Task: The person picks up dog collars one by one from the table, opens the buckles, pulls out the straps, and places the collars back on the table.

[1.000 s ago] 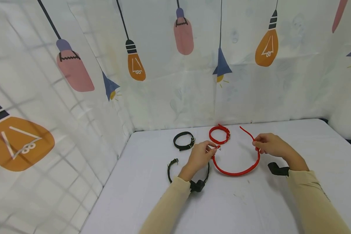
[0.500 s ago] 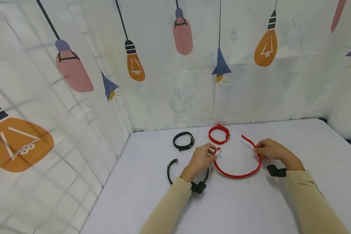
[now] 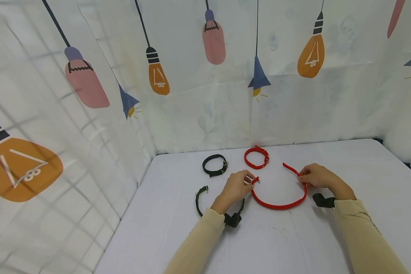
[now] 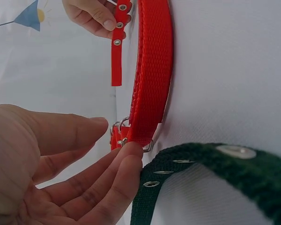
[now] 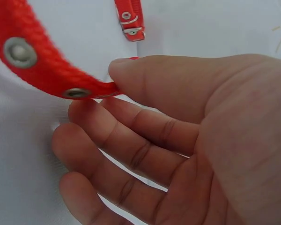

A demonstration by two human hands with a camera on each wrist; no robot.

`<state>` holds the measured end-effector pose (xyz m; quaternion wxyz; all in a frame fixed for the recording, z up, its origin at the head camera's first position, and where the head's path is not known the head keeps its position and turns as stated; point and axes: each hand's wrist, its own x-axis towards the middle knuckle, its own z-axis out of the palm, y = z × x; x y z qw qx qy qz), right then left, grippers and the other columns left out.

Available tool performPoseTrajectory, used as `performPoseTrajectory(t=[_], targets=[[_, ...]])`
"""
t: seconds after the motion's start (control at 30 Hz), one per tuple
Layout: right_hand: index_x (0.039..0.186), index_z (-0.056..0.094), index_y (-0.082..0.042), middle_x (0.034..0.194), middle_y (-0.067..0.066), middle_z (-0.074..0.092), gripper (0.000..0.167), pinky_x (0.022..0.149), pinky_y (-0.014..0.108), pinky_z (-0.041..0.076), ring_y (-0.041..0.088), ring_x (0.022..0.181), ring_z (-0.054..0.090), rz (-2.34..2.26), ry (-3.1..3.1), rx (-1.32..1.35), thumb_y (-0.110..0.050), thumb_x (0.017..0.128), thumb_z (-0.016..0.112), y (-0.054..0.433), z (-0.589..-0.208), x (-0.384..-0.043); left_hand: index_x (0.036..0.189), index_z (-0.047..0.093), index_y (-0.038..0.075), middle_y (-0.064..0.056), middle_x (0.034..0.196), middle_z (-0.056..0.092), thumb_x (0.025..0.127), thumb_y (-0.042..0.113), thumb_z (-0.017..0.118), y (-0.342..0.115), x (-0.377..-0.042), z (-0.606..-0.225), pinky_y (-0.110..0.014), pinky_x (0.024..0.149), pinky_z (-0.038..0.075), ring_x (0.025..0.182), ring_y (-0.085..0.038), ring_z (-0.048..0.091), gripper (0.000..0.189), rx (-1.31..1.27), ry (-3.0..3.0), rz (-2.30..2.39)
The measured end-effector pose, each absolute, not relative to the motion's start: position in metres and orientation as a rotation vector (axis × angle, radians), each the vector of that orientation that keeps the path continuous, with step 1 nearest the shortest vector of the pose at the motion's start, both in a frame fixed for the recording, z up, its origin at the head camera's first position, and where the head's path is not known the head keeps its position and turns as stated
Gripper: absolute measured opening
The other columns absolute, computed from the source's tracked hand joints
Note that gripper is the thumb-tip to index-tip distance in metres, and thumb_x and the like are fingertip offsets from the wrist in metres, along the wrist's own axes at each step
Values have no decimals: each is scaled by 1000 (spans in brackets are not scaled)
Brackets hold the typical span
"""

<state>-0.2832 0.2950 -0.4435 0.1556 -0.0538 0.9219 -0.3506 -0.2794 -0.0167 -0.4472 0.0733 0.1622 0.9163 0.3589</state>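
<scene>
A long red collar (image 3: 277, 207) with metal eyelets lies bowed in a U on the white table, its curve toward me. My left hand (image 3: 234, 190) is at its buckle end; in the left wrist view the straight fingertips touch the collar by the buckle (image 4: 148, 146), and the thumb stands apart. On the other side my right hand (image 3: 316, 176) pinches the eyelet end between thumb and index finger, the other fingers loosely bent below. The tip of that strap sticks out past the hand. A dark green collar (image 4: 182, 152) lies under my left wrist, partly hidden by it.
Behind the hands, a small closed red collar (image 3: 248, 163) and a closed dark collar (image 3: 205, 167) lie side by side near the table's back edge. A white curtain (image 3: 205, 114) printed with lamps hangs at the back and left. Each wrist carries a black camera mount (image 3: 323, 200).
The red collar has come down slightly and toward me, and its free strap tip has dropped. My left thumb and fingers have parted at the buckle end; the right hand keeps its pinch.
</scene>
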Motion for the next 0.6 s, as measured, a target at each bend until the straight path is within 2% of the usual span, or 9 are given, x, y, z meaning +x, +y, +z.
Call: performPoseTrajectory(t=[0.33, 0.6], targets=[[112, 64, 7, 89, 8, 67, 29, 68, 32, 47, 19, 77, 59, -993, 2669, -129, -18, 100, 61, 296, -445, -283, 119, 69, 14, -4, 114, 73, 96, 16, 73, -17, -277, -444, -25, 75, 58, 98, -14, 69, 24, 492, 2753, 1081], [117, 60, 5, 90, 11, 65, 32, 67, 31, 47, 21, 79, 58, -1005, 2758, -96, -24, 103, 56, 292, -437, -279, 122, 69, 13, -3, 114, 73, 99, 19, 69, -26, -282, -437, -24, 73, 58, 98, -15, 68, 24, 519, 2784, 1138]])
